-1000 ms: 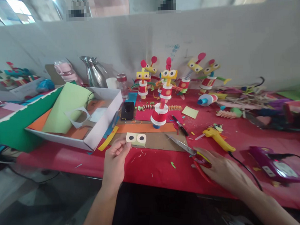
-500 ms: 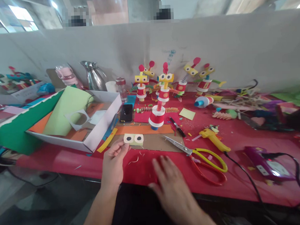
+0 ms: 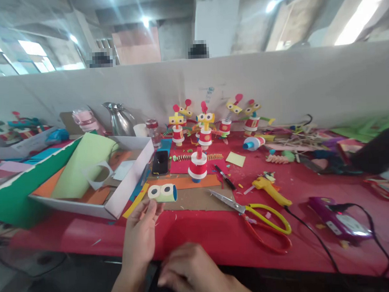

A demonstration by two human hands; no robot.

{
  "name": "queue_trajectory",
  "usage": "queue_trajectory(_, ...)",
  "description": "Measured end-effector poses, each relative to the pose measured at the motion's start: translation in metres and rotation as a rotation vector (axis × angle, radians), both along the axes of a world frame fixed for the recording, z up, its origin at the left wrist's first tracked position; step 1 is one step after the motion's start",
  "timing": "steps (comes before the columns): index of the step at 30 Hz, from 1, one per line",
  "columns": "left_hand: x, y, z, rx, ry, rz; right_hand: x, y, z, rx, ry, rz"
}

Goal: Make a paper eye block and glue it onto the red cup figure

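My left hand [image 3: 141, 226] pinches a short pale-yellow paper tube [image 3: 161, 199] with two round black-and-white eyes, held above the brown cardboard [image 3: 193, 199]. A blue inside shows at the tube's right end. At the front table edge, my right hand [image 3: 194, 265] is closed with its fingers curled under. Its palm is hidden, so I cannot make out whether anything is inside. Behind the cardboard stands a red-and-white paper-cup figure [image 3: 198, 167] with folded paper arms and no head. Large scissors [image 3: 244, 209] with yellow and red handles lie to the right.
A yellow glue gun [image 3: 272, 190] lies on the right, near a purple device [image 3: 339, 222] with a black cord. A white box [image 3: 135, 178] of coloured paper stands left. Finished figures [image 3: 205, 128] line the back by the partition. A phone [image 3: 159, 162] and pen [image 3: 224, 177] lie mid-table.
My left hand has turned and lifted the eyed tube, so its blue end shows. My right hand has drawn back to the table edge and curled its fingers. The view has tipped upward.
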State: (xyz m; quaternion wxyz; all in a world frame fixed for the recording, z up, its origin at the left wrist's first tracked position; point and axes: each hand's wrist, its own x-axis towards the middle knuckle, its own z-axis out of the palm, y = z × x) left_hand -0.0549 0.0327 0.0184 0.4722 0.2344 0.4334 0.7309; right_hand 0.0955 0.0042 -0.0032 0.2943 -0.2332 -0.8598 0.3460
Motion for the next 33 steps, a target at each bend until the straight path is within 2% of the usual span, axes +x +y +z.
queue_trajectory(4,0.017,0.003,-0.002,-0.045,-0.045,-0.069,0.029,0.01,0.017,-0.153,0.212,-0.471)
queue_trajectory(6,0.027,0.003,-0.002,-0.082,-0.046,-0.096,0.041,0.017,0.019,-0.164,0.31,-0.6)
queue_trajectory(10,0.048,0.002,-0.007,-0.12,0.006,-0.099,0.053,0.024,0.014,-0.098,0.417,-0.651)
queue_trajectory(15,0.07,-0.006,-0.014,-0.078,0.157,-0.202,0.058,0.024,0.011,-0.039,0.428,-0.721)
queue_trajectory(20,0.07,-0.013,-0.018,0.025,0.375,-0.333,0.062,0.021,0.011,-0.001,0.457,-0.757)
queue_trajectory(22,0.065,-0.014,-0.023,0.022,0.416,-0.317,0.067,0.023,0.012,0.003,0.413,-0.713)
queue_trajectory(25,0.053,-0.012,-0.032,-0.02,0.426,-0.193,0.097,0.039,0.011,0.04,0.225,-0.714)
queue_trajectory(28,0.04,-0.003,-0.035,-0.027,0.45,-0.096,0.15,0.066,0.007,0.197,-0.084,-0.992)
queue_trajectory(30,0.033,0.009,-0.028,0.041,0.46,-0.074,0.182,0.083,0.004,0.234,-0.113,-1.092)
queue_trajectory(33,0.026,0.032,-0.007,0.208,0.477,-0.035,0.203,0.094,0.002,0.246,-0.113,-1.08)
